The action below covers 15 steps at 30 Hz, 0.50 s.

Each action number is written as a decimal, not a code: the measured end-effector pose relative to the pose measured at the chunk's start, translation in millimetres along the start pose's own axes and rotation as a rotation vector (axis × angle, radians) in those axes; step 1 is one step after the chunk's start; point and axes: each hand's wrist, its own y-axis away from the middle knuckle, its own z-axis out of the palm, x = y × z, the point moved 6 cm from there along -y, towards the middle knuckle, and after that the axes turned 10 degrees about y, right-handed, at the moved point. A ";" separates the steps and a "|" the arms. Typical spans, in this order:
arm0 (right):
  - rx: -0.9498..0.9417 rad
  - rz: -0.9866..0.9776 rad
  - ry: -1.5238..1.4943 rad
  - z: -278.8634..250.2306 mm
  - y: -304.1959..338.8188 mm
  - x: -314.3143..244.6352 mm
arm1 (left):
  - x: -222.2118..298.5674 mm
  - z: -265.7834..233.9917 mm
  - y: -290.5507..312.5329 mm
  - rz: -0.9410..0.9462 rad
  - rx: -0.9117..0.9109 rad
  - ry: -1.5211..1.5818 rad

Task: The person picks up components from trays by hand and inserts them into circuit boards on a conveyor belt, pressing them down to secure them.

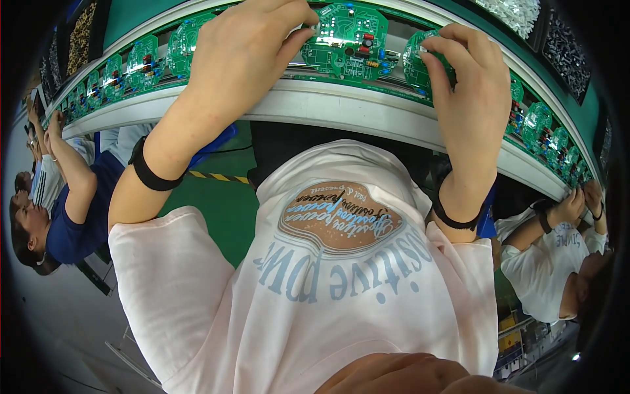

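My left hand (246,56) reaches over the rail with thumb and fingers pinched at the left edge of a green circuit board (338,56). That board carries red, black and blue components. Farther right, my right hand (476,92) pinches thumb and forefinger together over another green circuit board (415,65), partly hidden behind the fingers. Whatever small thing sits between the fingertips of either hand is too small to make out.
A pale metal conveyor rail (341,105) curves across, holding several boards in a row. Bins of white parts (515,14) and dark parts (566,56) stand beyond it on the right. One co-worker (79,203) sits at left, another (551,262) at right, hands at the line.
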 end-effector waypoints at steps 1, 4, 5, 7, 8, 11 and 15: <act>-0.019 0.011 -0.004 0.6 0.0 1.3 | 0.4 6.7 -4.2 -0.144 -0.154 -0.194; -0.027 0.040 -0.008 -0.6 2.1 2.4 | 2.7 8.4 -3.8 -0.412 -0.450 -0.579; -0.020 0.060 -0.019 -1.4 4.3 2.4 | 4.4 7.3 -2.4 -0.407 -0.440 -0.567; 0.005 0.067 0.020 -2.3 4.7 2.4 | 0.6 9.9 -2.0 -0.375 -0.394 -0.533; -0.017 0.081 0.006 1.1 4.8 -1.9 | 1.8 10.0 -2.8 -0.344 -0.369 -0.519; -0.048 0.101 0.038 0.2 7.1 0.1 | 4.6 10.3 -3.8 -0.401 -0.350 -0.506; -0.090 0.089 0.042 0.5 5.2 -2.0 | 2.1 7.7 -3.7 -0.469 -0.380 -0.509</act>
